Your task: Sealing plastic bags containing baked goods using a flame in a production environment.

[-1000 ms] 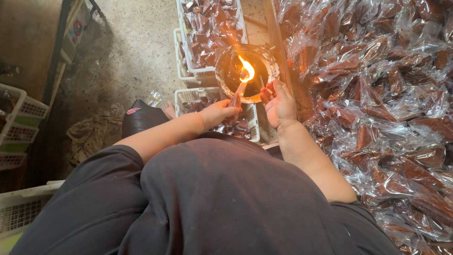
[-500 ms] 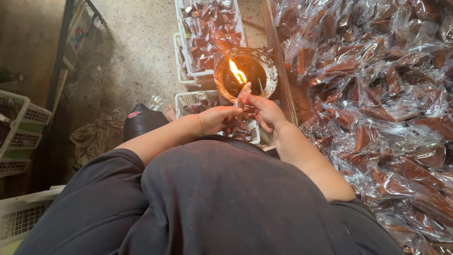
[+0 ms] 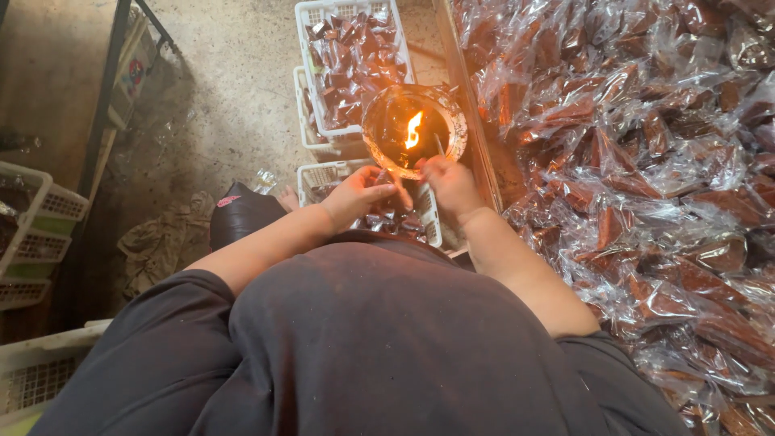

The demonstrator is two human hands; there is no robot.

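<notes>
Far left: white baskets (image 3: 32,218), then a stack of white crates (image 3: 351,48) of wrapped brown pieces, all clear of the work. Centre: left hand (image 3: 361,194) and right hand (image 3: 449,179), both pinched shut on a small clear packet (image 3: 404,192) at the near rim of the lamp bowl (image 3: 413,129); forearms angle in, wrists low. Best to touch only the packet's edge to the flame (image 3: 413,127), fingertips back; bagged pile (image 3: 646,186) right.

Bare concrete floor (image 3: 226,97), stained and dusty. Directly on it: white plastic baskets (image 3: 311,24) filled with wrapped brown pieces, crumpled cloth (image 3: 157,238), stacked white crates (image 3: 36,226) at left edge. To the right, raised surface heaped with clear packets (image 3: 646,161) of brown goods.
</notes>
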